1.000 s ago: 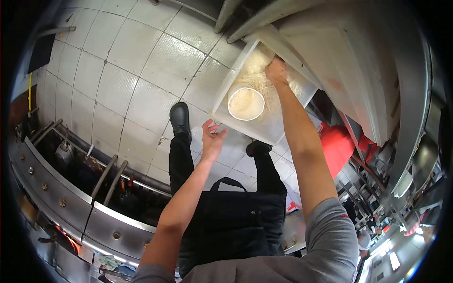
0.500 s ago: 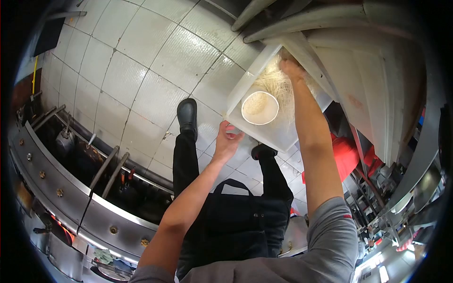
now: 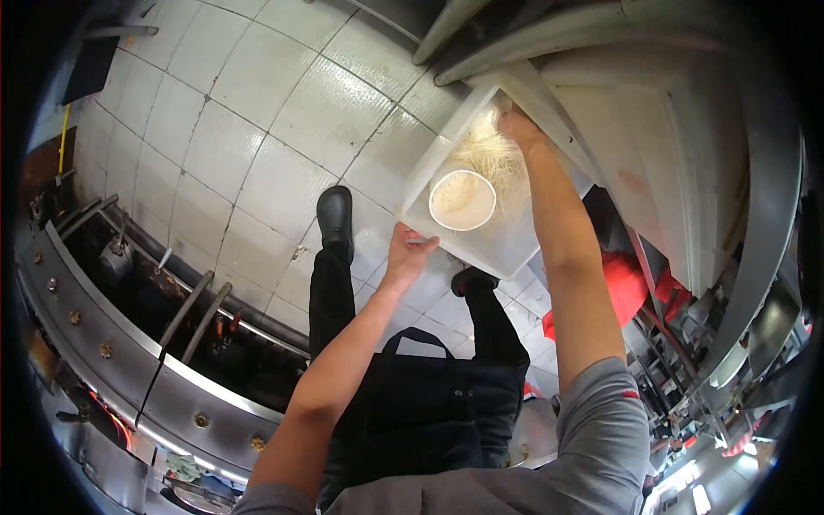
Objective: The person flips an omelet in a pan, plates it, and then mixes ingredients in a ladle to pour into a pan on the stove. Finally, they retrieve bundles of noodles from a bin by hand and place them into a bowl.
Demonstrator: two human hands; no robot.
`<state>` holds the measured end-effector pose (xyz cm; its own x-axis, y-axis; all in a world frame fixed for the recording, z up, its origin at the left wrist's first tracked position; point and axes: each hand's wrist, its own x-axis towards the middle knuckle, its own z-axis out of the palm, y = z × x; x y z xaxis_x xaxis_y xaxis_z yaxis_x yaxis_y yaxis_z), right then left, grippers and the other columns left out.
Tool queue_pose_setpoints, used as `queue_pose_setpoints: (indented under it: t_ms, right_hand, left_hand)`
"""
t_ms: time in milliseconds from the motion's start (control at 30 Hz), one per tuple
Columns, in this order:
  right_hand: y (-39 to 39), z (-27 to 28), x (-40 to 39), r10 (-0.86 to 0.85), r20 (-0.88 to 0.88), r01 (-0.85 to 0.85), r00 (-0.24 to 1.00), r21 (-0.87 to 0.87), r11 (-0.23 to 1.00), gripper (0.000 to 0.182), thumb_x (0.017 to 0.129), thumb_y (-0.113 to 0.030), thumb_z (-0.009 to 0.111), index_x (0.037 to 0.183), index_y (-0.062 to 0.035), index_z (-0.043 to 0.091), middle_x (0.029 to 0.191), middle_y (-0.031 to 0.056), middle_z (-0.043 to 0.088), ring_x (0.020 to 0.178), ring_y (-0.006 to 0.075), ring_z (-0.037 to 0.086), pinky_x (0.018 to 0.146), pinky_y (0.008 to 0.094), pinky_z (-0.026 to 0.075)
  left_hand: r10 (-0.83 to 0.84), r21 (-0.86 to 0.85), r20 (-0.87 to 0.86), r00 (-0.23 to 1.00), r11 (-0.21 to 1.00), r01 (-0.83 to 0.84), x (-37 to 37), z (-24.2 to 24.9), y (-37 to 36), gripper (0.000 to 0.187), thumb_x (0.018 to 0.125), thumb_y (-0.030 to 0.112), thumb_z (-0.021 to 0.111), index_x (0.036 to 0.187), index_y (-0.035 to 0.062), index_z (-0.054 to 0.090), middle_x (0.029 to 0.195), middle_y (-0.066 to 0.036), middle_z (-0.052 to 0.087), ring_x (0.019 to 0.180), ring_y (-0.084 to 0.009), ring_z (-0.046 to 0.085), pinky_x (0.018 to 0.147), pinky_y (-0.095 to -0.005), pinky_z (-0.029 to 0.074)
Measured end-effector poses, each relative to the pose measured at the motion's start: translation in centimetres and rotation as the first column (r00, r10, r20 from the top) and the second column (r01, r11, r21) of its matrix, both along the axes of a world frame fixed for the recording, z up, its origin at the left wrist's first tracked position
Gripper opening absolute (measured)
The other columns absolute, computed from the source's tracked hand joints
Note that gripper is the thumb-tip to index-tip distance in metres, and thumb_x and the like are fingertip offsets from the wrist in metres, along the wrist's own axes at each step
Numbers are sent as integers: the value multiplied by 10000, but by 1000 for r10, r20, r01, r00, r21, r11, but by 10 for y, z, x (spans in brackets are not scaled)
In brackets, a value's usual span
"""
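A translucent white plastic bin (image 3: 506,257) stands low, partly beneath a counter. Inside it lie thin, pale dried noodles (image 3: 491,159) and a white round tub (image 3: 463,221) with pale contents at its bottom. My left hand (image 3: 410,256) is at the bin's near left corner, its fingers and thumb closed on the edge. My right hand (image 3: 520,129) reaches into the far end of the bin, beside the noodles. Its fingers point down and are mostly hidden, so what they touch does not show.
Grey pipes (image 3: 549,47) and a pale boxy container (image 3: 635,154) crowd the bin's far and right sides. A red bag-like item (image 3: 620,287) is below my right forearm. To the left runs a steel stove front (image 3: 184,378) with knobs and rails. Pale tiles (image 3: 283,103) cover the floor.
My left hand has closed from loosely curled fingers onto the bin's corner. My right hand stays at the far end. The bin and tub appear slightly further left in view.
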<state>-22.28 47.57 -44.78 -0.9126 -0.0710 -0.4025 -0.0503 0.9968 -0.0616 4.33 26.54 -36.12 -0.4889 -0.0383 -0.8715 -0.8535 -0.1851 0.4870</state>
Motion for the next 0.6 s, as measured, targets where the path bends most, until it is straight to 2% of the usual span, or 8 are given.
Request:
queue_pose_setpoints:
  t_ms: [33,100,167,233,333,433,533,600]
  right_hand:
    - [-2,2,-7,159,216,-212,963,253,944,584,879,-213,429,1385,64,338,1498,249,217,1385,422,191,1144,518,135]
    - [-6,4,-1,243,239,-325,940,411,852,598,874,-214,433,1412,19,316,1501,232,227,1385,419,198,1145,506,141]
    - [-8,2,4,158,184,-212,970,328,921,621,862,-211,458,1433,-24,302,1503,218,237,1386,411,205,1146,490,150]
    - [0,0,0,-145,111,150,983,-36,988,654,843,-203,503,1447,-63,296,1504,207,246,1390,398,212,1148,470,163]
    - [0,20,17,-12,52,13,999,-17,1000,647,807,-152,590,1407,-67,361,1449,205,348,1359,370,292,1102,450,277]
    - [-15,77,48,-34,22,35,999,-53,998,573,745,-74,646,1288,-66,464,1303,186,490,1245,359,414,995,448,397]
    - [-7,107,90,15,-205,-60,979,-215,975,476,699,-13,666,1145,-52,507,1133,155,553,1103,344,479,898,449,449]
    - [-6,132,115,-113,-252,36,961,-293,956,461,667,20,670,1096,-46,514,1085,153,551,1057,345,485,893,439,444]
  left_hand:
    - [-1,6,-14,1000,1000,1,0,-1,-1,419,774,187,742,1064,89,455,999,-41,582,861,-142,561,666,-300,475]
    - [-6,20,-33,999,1000,7,2,-3,-3,419,769,194,746,1056,91,459,994,-34,583,869,-142,558,671,-306,477]
    - [-20,-16,-54,998,1000,19,4,-5,-4,412,769,195,746,1050,89,464,990,-33,581,868,-141,557,673,-309,478]
    - [-25,-25,-39,999,999,24,4,-7,-3,410,769,198,747,1050,87,470,989,-34,578,868,-141,555,673,-308,477]
    - [-5,0,41,999,1000,5,0,-5,-3,418,769,203,746,1066,86,476,992,-39,571,860,-140,553,664,-303,476]
    - [23,20,164,986,999,-27,-6,5,-5,413,772,208,740,1075,86,487,967,-34,567,820,-137,558,640,-300,478]
    - [-38,48,298,954,999,24,-7,20,-5,345,781,212,727,1032,83,528,885,-18,575,759,-134,565,617,-301,480]
    - [-141,102,344,928,988,113,3,21,-2,287,790,213,715,992,82,559,833,-10,582,722,-133,569,609,-304,483]
